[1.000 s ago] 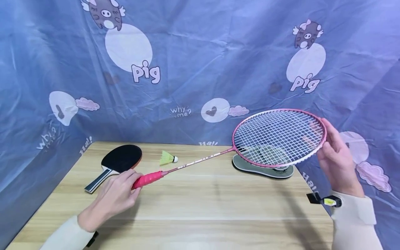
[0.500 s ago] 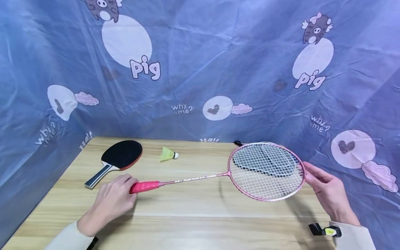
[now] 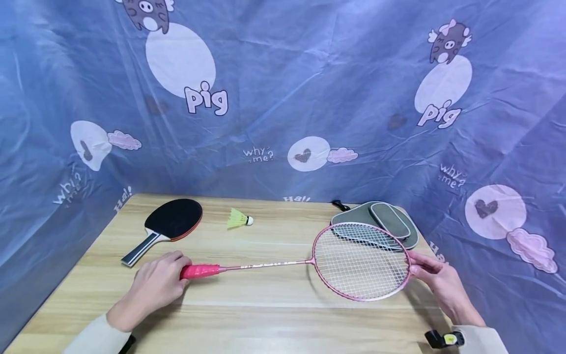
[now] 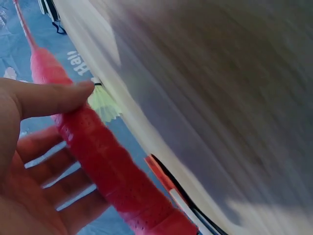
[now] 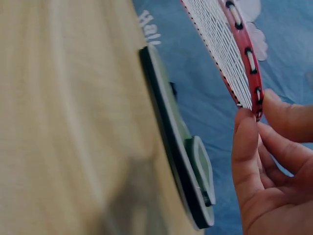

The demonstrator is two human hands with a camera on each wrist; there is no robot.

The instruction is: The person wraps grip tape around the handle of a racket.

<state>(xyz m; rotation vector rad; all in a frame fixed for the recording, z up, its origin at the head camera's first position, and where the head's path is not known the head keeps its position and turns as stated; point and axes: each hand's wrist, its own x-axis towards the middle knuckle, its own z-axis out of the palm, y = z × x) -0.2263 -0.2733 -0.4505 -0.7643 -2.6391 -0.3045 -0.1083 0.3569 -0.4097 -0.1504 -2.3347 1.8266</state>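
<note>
A badminton racket [image 3: 276, 264] with a pink frame and white strings is held level just above the table, its head to the right. At the left end, my left hand [image 3: 154, 289] grips the red wrapped handle [image 4: 105, 156], thumb over it in the left wrist view. My right hand [image 3: 446, 290] pinches the far rim of the head between thumb and fingers, as the right wrist view shows. Part of a grey-green paddle case [image 3: 360, 215] lies behind the strings. Close beyond my left hand is a black table tennis paddle [image 3: 174, 219].
A yellow shuttlecock [image 3: 239, 219] lies at the back of the wooden table [image 3: 265, 324]. A small black item [image 3: 340, 205] sits by the case. Blue printed cloth [image 3: 274, 98] hangs along the back and both sides.
The racket head has come down and toward me and slightly left with my right hand, bringing the racket level. My left hand keeps its hold on the handle and has shifted slightly.
</note>
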